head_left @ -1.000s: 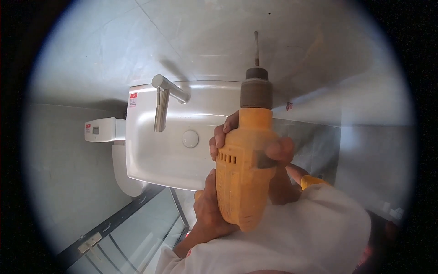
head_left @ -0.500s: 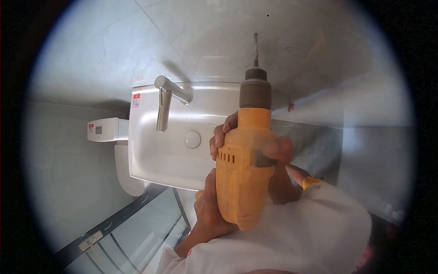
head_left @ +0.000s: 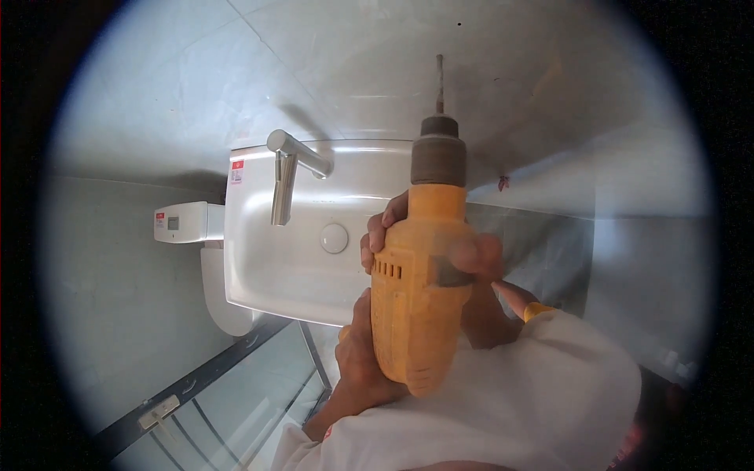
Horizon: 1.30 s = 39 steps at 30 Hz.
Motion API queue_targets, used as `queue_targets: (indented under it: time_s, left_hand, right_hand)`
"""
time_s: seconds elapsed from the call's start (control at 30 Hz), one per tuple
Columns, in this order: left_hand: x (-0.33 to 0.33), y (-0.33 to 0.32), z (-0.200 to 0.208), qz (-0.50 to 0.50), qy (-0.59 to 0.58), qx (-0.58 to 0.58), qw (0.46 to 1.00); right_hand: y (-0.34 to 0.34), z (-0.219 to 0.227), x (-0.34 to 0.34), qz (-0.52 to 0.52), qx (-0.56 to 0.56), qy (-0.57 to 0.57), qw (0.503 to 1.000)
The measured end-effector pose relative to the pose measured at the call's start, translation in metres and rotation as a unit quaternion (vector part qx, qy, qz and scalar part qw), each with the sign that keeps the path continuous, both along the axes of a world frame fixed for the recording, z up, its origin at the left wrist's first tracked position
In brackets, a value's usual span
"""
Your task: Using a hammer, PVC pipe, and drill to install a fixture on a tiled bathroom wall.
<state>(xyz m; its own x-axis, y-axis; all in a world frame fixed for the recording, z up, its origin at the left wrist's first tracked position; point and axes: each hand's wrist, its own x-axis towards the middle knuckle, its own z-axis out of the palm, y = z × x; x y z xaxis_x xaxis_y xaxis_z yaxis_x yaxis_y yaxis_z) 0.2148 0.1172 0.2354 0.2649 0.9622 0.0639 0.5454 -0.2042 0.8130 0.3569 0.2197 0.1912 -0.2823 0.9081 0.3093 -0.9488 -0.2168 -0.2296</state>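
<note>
A yellow power drill (head_left: 420,314) with a dark chuck (head_left: 438,161) fills the middle of the view. Its thin bit (head_left: 441,82) points away from me toward the grey tiled wall; whether the tip touches the wall I cannot tell. My left hand (head_left: 361,365) is closed at the drill's rear left side, its lower fingers hidden behind the body. Farther forward, my right hand (head_left: 481,257) wraps the body from beneath, with its thumb on the right side and fingertips showing on the left. A small dark spot (head_left: 459,24) marks the wall beyond the bit.
A white washbasin (head_left: 259,275) with a brushed metal faucet (head_left: 294,161) and round drain cover (head_left: 334,238) lies left of the drill. Past it are a white toilet (head_left: 224,294) and a dark-framed glass panel (head_left: 243,408). The tiled wall (head_left: 353,63) rises ahead.
The drill and both hands keep nearly the same place and grip. The basin and toilet sit very slightly farther right in the view.
</note>
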Motion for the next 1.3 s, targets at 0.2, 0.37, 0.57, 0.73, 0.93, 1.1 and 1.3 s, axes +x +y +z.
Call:
queue_targets:
  time_s: [0.2,0.37,0.57,0.73,0.93,1.1,1.3]
  left_hand:
    - [-0.002,0.003,-0.007,0.001,-0.012,-0.047,0.999]
    - [0.0,0.002,-0.005,0.019,-0.005,-0.017,1.0]
    - [-0.002,0.0,-0.005,0.02,0.017,-0.026,0.999]
    - [-0.002,0.003,0.007,-0.017,0.065,-0.121,0.99]
    - [-0.007,0.0,0.0,-0.008,0.051,-0.044,0.998]
    - [0.003,0.014,0.015,0.002,0.039,0.041,0.998]
    - [-0.004,0.008,0.011,0.049,0.066,-0.234,0.969]
  right_hand:
    - [0.005,-0.006,-0.002,-0.002,0.012,0.016,1.0]
    - [0.001,0.005,0.001,0.0,0.0,0.005,1.0]
    - [0.001,0.004,0.0,0.001,0.004,0.002,1.0]
    - [0.003,-0.003,0.001,0.005,0.011,0.014,1.0]
    - [0.004,-0.005,-0.002,0.011,0.017,0.042,0.999]
    - [0.004,-0.003,-0.003,0.01,0.017,0.043,0.999]
    - [0.006,-0.008,-0.007,0.008,0.028,0.036,0.999]
